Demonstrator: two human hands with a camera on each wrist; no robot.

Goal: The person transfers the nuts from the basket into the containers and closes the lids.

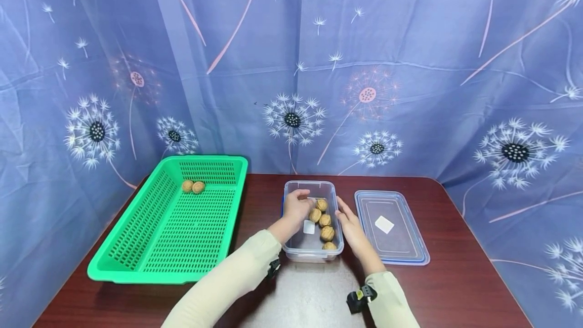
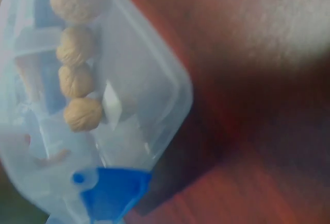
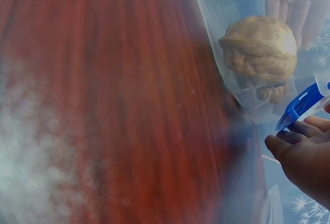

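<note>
A clear plastic box (image 1: 314, 254) stands on the table with several walnuts (image 1: 327, 233) lined along its right side. My left hand (image 1: 297, 210) reaches over the left wall into the box, fingers extended near the walnuts at the far end. Through the clear wall in the right wrist view, its fingers (image 3: 294, 10) hang down behind a walnut (image 3: 260, 49). My right hand (image 1: 352, 232) lies along the right outer wall, its fingers fairly straight; in the right wrist view they are at a blue clip (image 3: 304, 103). Another blue clip (image 2: 113, 193) shows in the left wrist view.
A green slotted basket (image 1: 159, 276) stands at the left with two walnuts (image 1: 193, 187) in its far left corner. Right of the box lies a clear lid (image 1: 396, 216) with a blue rim and a white label. A patterned blue curtain (image 1: 255, 130) hangs behind the table.
</note>
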